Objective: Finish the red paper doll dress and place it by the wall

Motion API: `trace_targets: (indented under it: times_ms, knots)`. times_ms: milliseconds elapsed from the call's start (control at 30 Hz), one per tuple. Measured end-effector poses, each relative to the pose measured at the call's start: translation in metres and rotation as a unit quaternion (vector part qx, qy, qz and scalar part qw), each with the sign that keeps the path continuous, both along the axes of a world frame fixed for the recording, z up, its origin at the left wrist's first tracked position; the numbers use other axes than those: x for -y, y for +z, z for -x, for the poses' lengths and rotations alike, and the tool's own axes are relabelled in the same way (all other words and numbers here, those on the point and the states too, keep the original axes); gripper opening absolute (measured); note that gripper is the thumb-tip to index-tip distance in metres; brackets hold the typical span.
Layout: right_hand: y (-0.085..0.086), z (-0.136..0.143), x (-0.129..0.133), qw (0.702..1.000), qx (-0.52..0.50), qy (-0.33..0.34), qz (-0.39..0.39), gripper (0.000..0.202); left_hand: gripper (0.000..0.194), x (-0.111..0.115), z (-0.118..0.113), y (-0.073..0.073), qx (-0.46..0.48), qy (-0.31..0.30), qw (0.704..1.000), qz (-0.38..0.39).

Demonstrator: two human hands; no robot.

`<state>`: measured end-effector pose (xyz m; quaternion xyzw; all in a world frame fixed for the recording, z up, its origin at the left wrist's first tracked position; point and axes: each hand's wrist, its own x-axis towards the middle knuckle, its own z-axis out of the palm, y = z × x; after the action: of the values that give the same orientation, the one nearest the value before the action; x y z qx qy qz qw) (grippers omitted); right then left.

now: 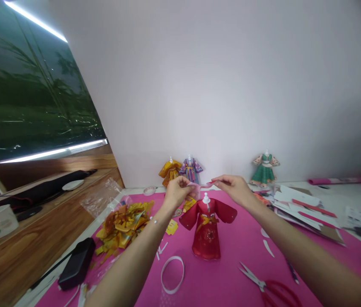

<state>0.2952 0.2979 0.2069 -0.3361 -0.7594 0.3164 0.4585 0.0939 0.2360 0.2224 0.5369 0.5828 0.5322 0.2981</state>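
Observation:
Above the pink mat (231, 277), my left hand (179, 190) pinches a pale pink translucent piece (194, 190). A thin pink strip (207, 185) runs from that piece to my right hand (229, 186), whose fingers are closed on its other end. Just below and between my hands stands a small red dress (206, 238) on a white mini mannequin, with wide sleeves spread and a gold bow at the waist. Neither hand touches the dress.
Gold scraps (122, 226) and a black box (76, 263) lie left. Nearer are a white ring (172, 275) and red-handled scissors (263, 285). Papers (304, 211) lie right. Gold (170, 170), purple (191, 169) and green (264, 169) mini dresses stand by the wall.

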Motion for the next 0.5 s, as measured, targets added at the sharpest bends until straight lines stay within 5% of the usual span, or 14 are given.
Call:
trace_targets:
  times_ms: [233, 500]
  knots:
    - [-0.012, -0.004, 0.011, 0.999, -0.025, 0.017, 0.021, 0.026, 0.015, 0.003, 0.004, -0.011, -0.07, 0.037, 0.997, 0.002]
    - [-0.026, -0.005, 0.018, 0.998, -0.052, 0.009, 0.028, 0.023, 0.016, 0.028, -0.003, -0.022, -0.239, 0.081, 0.963, -0.092]
